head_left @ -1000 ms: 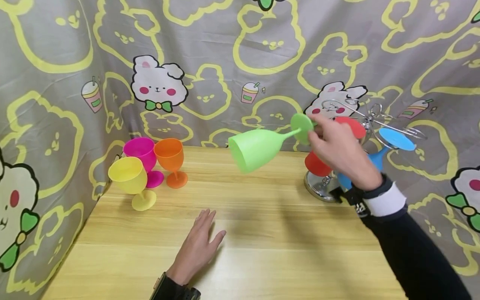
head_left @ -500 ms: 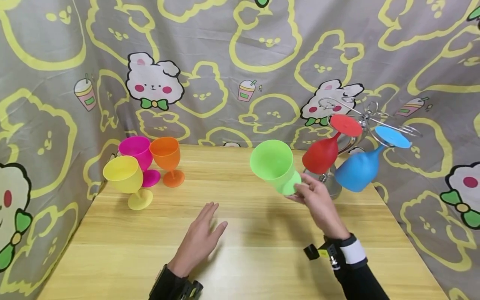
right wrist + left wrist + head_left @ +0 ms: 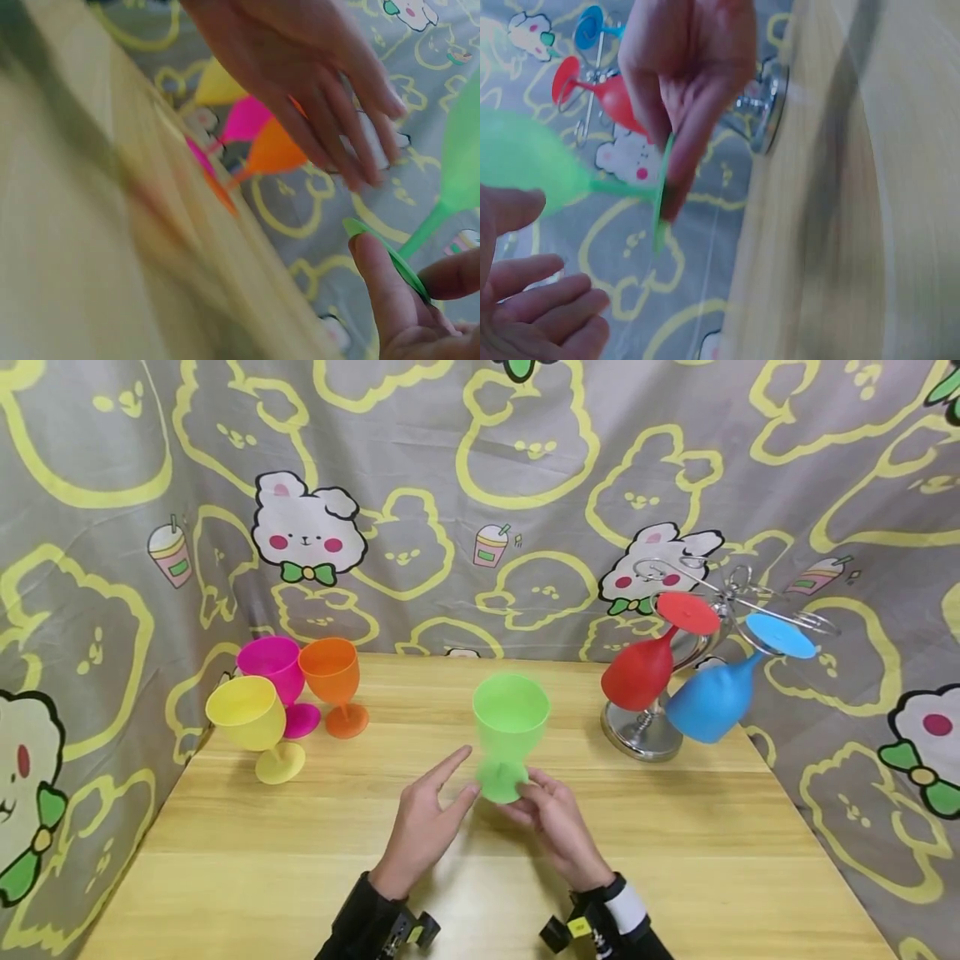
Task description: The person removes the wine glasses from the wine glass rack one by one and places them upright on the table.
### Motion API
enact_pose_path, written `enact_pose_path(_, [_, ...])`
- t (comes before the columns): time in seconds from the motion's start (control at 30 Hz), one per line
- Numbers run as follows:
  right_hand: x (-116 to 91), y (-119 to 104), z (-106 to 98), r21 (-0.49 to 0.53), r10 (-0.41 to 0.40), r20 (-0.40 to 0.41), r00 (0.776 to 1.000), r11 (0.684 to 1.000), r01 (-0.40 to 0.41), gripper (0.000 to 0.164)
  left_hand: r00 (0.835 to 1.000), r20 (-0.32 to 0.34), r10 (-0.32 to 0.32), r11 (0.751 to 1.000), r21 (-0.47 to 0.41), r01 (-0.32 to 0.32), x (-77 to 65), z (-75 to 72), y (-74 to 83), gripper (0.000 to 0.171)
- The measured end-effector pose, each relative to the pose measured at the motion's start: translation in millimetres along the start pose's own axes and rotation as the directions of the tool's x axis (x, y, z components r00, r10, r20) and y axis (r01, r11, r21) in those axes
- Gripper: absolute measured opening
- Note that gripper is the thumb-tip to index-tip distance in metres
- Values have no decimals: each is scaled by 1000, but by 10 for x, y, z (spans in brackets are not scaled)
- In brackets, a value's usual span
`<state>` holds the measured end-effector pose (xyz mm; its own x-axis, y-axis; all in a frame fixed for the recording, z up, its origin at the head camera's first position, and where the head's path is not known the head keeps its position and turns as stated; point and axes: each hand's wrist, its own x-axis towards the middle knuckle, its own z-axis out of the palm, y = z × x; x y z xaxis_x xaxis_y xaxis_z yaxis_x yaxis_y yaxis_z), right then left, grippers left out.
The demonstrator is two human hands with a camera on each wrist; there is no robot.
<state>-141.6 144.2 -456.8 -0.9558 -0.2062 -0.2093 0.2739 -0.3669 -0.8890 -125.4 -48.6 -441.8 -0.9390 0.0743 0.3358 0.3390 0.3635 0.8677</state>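
Observation:
A green plastic goblet (image 3: 512, 714) is held above the table, upright with its bowl facing up. My right hand (image 3: 558, 827) pinches the rim of its round base between thumb and fingers, plain in the right wrist view on the base (image 3: 390, 259). Just left of the goblet is my left hand (image 3: 427, 818), its fingers extended and thumb apart, with a gap to the cup. The left wrist view has the left hand's loosely bent fingers (image 3: 551, 304) near the green bowl (image 3: 529, 161).
At the right stands a chrome stemware rack (image 3: 641, 739) with a red goblet (image 3: 637, 672) and a blue goblet (image 3: 712, 697) hanging bowl-down. Yellow (image 3: 251, 714), magenta (image 3: 272, 662) and orange goblets (image 3: 330, 668) stand upright at the table's left. A patterned curtain (image 3: 420, 435) encloses the table (image 3: 300, 860).
My right hand has brought the green goblet from beside the rack leftward and down to the middle, turning it from sideways to upright. My left hand has moved slightly right towards it.

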Motion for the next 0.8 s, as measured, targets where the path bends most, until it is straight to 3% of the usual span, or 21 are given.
enact_pose_path(0.07, [-11,94,72,47,8,18,1000,999,-9,40,1000,-16,9,998,-63,-10,9,57,3,45])
enact_pose_path(0.2, [-25,215,179,98,0,34,999,995,-3,42,999,-42,-33,981,-193,25,23,146,67,36])
enact_pose_path(0.33, [-38,267,244,113,-15,39,999,994,10,42,992,-86,-92,965,-255,67,21,165,212,30])
enact_pose_path(0.57, [-52,280,295,77,-27,52,998,997,23,44,968,-207,-139,974,-208,95,24,147,307,20])
enact_pose_path(0.8, [-55,284,289,1,-24,50,998,1000,24,42,971,-205,-125,974,-213,80,13,125,309,21])
